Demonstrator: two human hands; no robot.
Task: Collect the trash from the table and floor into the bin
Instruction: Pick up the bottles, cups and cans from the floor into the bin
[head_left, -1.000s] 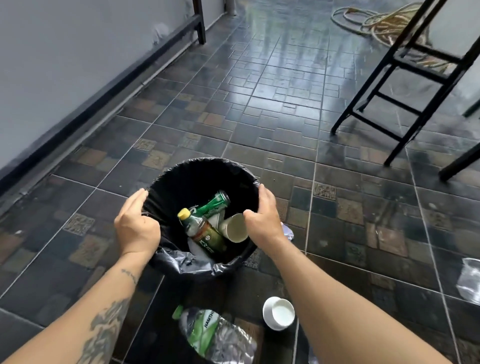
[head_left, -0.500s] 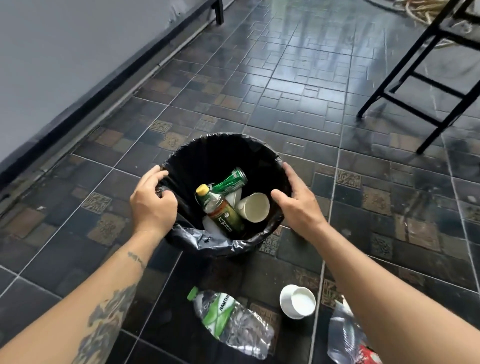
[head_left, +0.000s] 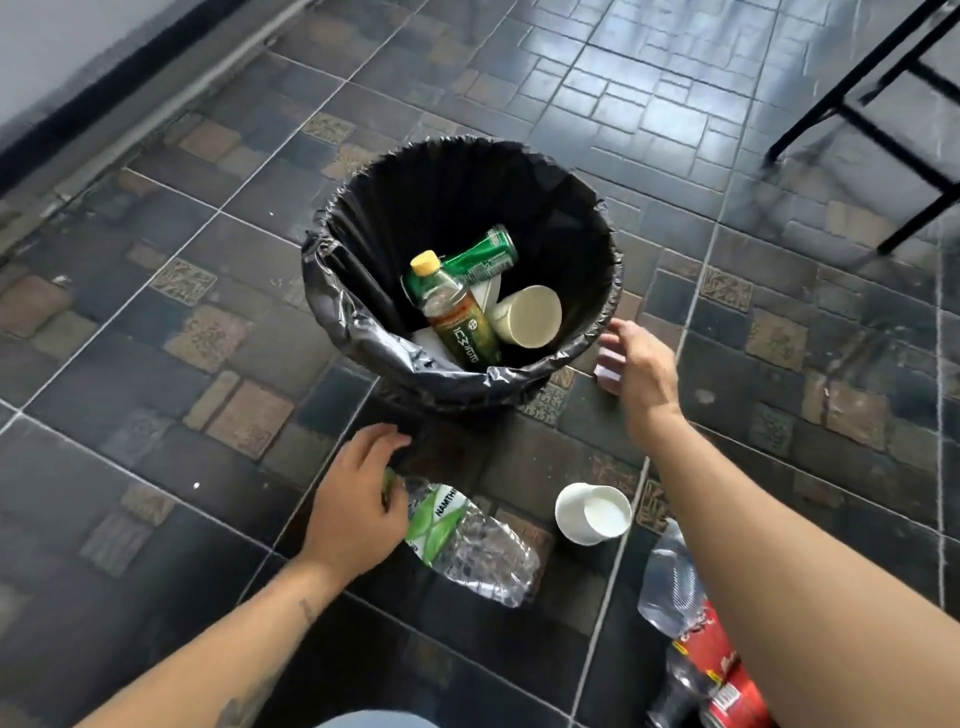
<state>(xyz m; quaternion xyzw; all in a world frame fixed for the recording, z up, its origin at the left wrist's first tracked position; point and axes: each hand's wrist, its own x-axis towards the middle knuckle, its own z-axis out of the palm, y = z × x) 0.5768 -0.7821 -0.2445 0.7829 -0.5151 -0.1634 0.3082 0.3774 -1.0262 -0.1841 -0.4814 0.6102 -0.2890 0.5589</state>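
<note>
On tiled floor (head_left: 156, 364), left-hand fingers (head_left: 387, 444) seemingly touch crushed bottle (head_left: 467, 540).

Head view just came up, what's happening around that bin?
A person is clearing floor litter into the black-lined round bin, which already holds a yellow-capped tea bottle, a green can and a paper cup. The left hand is at the neck of a crushed green-labelled clear plastic bottle; the right hand hovers over something pale beside the bin.
</note>
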